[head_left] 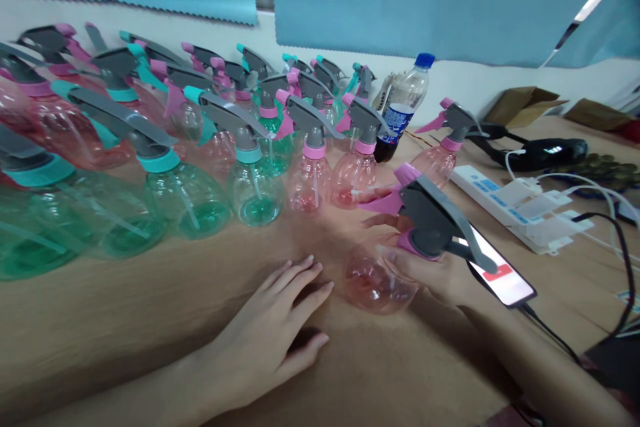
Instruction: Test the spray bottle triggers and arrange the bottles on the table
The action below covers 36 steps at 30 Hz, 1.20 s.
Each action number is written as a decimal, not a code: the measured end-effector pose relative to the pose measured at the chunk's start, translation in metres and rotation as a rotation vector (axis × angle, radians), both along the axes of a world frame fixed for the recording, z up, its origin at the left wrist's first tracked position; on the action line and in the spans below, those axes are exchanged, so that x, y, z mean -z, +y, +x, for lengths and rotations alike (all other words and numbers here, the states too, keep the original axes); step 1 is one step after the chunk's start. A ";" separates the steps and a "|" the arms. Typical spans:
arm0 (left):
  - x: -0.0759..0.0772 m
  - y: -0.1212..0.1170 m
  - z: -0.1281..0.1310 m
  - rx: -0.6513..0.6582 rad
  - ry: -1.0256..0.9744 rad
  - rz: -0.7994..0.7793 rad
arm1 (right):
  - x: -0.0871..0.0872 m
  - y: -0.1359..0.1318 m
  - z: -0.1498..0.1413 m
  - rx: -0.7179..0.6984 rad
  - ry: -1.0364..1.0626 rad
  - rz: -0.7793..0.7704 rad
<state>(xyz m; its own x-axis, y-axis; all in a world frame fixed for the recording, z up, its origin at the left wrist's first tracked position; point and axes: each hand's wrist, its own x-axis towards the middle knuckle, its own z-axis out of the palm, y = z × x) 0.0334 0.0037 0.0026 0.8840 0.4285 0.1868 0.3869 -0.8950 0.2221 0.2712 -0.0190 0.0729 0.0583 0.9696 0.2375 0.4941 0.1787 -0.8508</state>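
My right hand [440, 278] is wrapped round a pink spray bottle [375, 290] with a grey and pink trigger head. The bottle leans, its head pointing up and to the right, over the front part of the table. My thumb shows through or beside the clear body, and my other fingers reach behind it. To the left, my left hand [275, 317] lies palm down near the wooden table top [165, 320], fingers spread, holding nothing. Just beyond are a pink spray bottle [310, 180], another pink one [354, 177] and a green spray bottle [255, 197].
Several more pink and green spray bottles [183, 203] fill the left and back. A cola-like drink bottle [400, 110] stands by the wall. At right are a lone pink spray bottle [437, 157], a white power strip [510, 203], a lit phone [503, 273] and cables [627, 260].
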 end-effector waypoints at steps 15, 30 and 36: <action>-0.001 0.000 0.002 -0.001 0.011 -0.005 | 0.007 -0.002 0.004 -0.047 0.073 -0.070; -0.001 0.000 0.001 -0.001 0.004 -0.008 | 0.007 -0.012 0.009 0.011 -0.049 -0.079; -0.002 -0.001 0.001 -0.003 0.006 -0.013 | -0.002 -0.012 0.000 0.094 0.007 -0.007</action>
<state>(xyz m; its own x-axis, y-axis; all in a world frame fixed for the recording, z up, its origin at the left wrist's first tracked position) 0.0345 0.0027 0.0047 0.8839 0.4331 0.1763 0.3905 -0.8911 0.2313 0.2708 -0.0309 0.0751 0.1508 0.9615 0.2298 0.5022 0.1257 -0.8555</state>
